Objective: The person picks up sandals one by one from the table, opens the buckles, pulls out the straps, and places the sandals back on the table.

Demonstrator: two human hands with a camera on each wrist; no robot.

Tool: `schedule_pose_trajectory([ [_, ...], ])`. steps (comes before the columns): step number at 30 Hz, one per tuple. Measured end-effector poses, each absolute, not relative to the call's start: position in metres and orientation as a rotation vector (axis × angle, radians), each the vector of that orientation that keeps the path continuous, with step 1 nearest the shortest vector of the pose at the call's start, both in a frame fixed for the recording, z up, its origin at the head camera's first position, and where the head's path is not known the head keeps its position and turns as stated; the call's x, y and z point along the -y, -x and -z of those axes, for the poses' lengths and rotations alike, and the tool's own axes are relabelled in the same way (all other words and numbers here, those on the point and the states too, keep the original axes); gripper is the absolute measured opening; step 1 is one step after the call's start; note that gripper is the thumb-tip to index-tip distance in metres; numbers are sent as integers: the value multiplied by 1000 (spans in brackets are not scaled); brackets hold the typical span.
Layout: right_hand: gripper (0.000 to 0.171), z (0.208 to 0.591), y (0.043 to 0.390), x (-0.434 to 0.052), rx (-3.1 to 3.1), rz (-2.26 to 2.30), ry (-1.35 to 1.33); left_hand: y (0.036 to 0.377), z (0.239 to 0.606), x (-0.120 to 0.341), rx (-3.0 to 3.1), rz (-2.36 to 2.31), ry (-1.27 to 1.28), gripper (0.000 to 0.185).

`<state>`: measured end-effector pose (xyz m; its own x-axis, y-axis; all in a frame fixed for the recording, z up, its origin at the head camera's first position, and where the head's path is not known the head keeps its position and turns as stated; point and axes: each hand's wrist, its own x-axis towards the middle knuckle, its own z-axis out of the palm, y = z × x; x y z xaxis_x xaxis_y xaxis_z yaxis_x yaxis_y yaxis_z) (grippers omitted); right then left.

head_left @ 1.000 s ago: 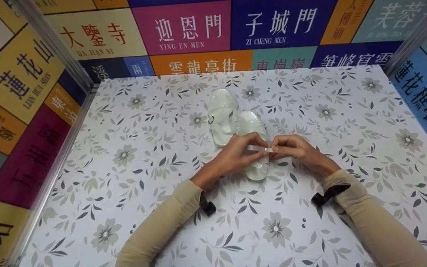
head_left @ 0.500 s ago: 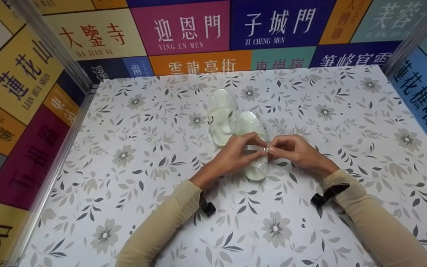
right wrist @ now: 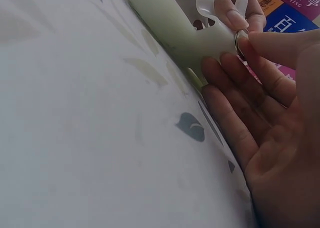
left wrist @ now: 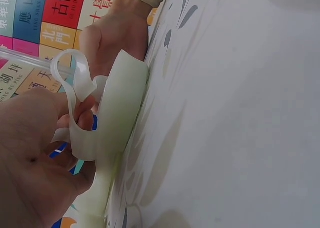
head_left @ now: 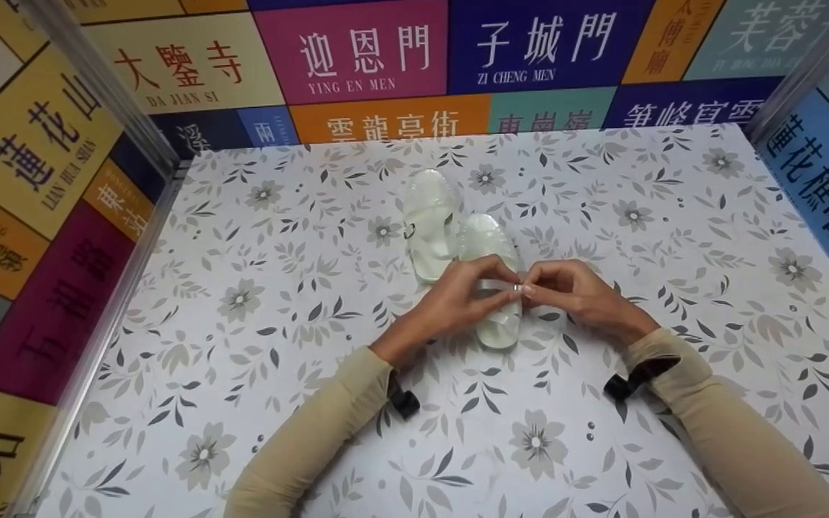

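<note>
A pale green, translucent sandal (head_left: 486, 234) rests on the table under both hands. My left hand (head_left: 468, 291) pinches its ankle strap (left wrist: 85, 147), which loops up above the sole in the left wrist view. From the other side, my right hand (head_left: 573, 291) holds the small metal buckle (right wrist: 238, 45) between thumb and forefinger. The fingertips of both hands meet right at the buckle, partly hiding it. The right hand's other fingers spread along the sandal's side in the right wrist view. The matching sandal (head_left: 430, 216) lies just behind and to the left, its buckle showing.
White paper with grey leaves and flowers covers the table (head_left: 386, 446). Panels with coloured lettering (head_left: 364, 57) stand along the back and both sides. Each sleeved wrist wears a black strap, such as the right wrist strap (head_left: 641, 378).
The right fingertips have moved slightly left, closer to the buckle, covering a pale bit of strap seen a second ago. The left hand and both sandals stay in place.
</note>
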<state>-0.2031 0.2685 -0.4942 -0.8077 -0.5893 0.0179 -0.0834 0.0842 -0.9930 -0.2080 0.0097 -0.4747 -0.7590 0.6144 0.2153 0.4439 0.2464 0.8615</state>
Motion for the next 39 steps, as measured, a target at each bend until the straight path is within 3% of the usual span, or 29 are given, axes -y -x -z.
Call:
schedule_pose_trajectory([
  [15,18,496,206,-267,-2028,1787,692,209,475,-10,-2379,-1532,-1077,18],
  [39,19,497,204,-265,-2030,1849,630,208,476,-10,-2357,-1551,-984,16],
])
